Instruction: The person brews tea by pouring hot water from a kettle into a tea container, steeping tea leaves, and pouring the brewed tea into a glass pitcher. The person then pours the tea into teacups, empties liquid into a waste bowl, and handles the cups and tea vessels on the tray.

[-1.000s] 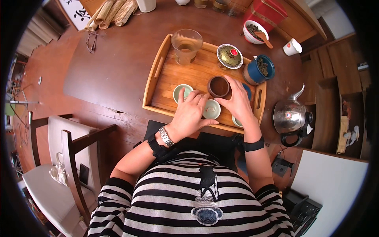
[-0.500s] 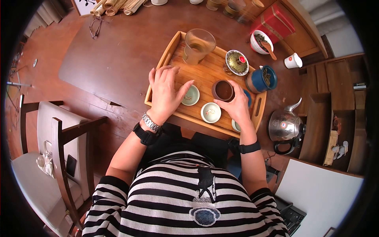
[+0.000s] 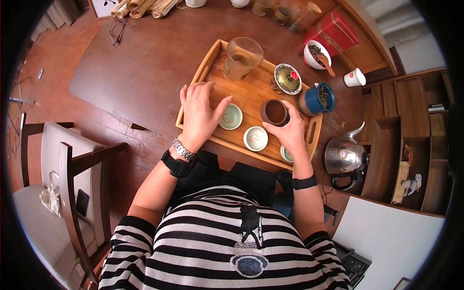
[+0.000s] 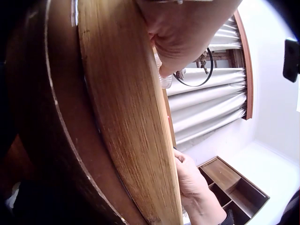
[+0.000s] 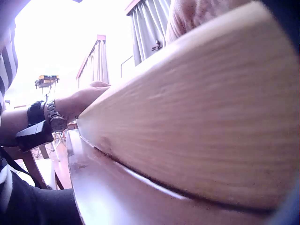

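On a wooden tray [image 3: 212,59], the right hand [image 3: 292,129] grips a small dark brown cup [image 3: 276,112] by its right side. The left hand [image 3: 199,114] hovers over the tray's left part, fingers relaxed and spread from the thumb, holding nothing. Its thumb is near a pale green cup [image 3: 231,117]. A second pale cup [image 3: 255,139] sits nearer the front edge, and a third [image 3: 286,154] is partly hidden by the right wrist. The tray's side [image 4: 126,108] fills much of the left wrist view, and its wall [image 5: 197,112] hides most of the right hand in the right wrist view.
A ribbed glass [image 3: 243,57], a lidded bowl [image 3: 287,79] and a blue mug [image 3: 319,99] stand on the tray's far and right parts. Beyond it are a bowl of tea leaves [image 3: 315,52] and a paper cup [image 3: 355,78]. A metal kettle [image 3: 344,157] stands right.
The left hand has moved left, away from the pale cups, and its fingers have spread. The right hand stays at the brown cup, now gripping its side. The head view has shifted slightly.
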Motion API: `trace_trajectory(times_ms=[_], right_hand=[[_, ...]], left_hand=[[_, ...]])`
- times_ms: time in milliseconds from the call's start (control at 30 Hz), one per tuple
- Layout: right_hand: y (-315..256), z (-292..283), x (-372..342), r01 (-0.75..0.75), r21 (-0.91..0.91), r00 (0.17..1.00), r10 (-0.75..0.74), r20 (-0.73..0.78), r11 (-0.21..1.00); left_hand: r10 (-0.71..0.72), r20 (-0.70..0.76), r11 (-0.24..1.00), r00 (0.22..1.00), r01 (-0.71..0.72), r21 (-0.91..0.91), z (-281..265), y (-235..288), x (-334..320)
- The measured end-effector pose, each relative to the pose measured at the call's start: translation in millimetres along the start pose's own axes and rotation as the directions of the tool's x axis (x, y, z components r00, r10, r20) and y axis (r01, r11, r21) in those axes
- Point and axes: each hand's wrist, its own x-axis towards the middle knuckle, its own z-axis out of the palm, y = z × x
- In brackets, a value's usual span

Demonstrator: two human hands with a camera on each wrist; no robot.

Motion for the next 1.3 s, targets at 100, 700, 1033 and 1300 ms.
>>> trace_trajectory(times_ms=[100, 700, 1033, 1300], right_hand=[[-2.3, -8.5, -1.4, 0.009, 0.042, 1.0, -0.008, -0.028, 0.999], [23.1, -101.9, 13.9, -0.025, 0.195, 0.98, 0.063, -0.189, 0.981], [40.2, -123.1, 34.3, -0.147, -0.033, 0.969, 0.138, -0.205, 0.989], [25.4, -131.2, 45.4, -0.154, -0.309, 0.978, 0.101, -0.182, 0.939]], left_hand=[[-0.009, 0.011, 1.0, 1.0, 0.009, -0.003, -0.2, 0.0, -0.2], [0.014, 0.008, 0.998, 1.0, -0.014, 0.055, 0.3, -0.8, -0.7], [0.009, 0.015, 0.998, 1.0, -0.009, 0.056, -0.5, -0.9, -1.2], [0.017, 0.006, 0.999, 1.0, -0.017, 0.052, -0.5, -1.4, -1.3]])
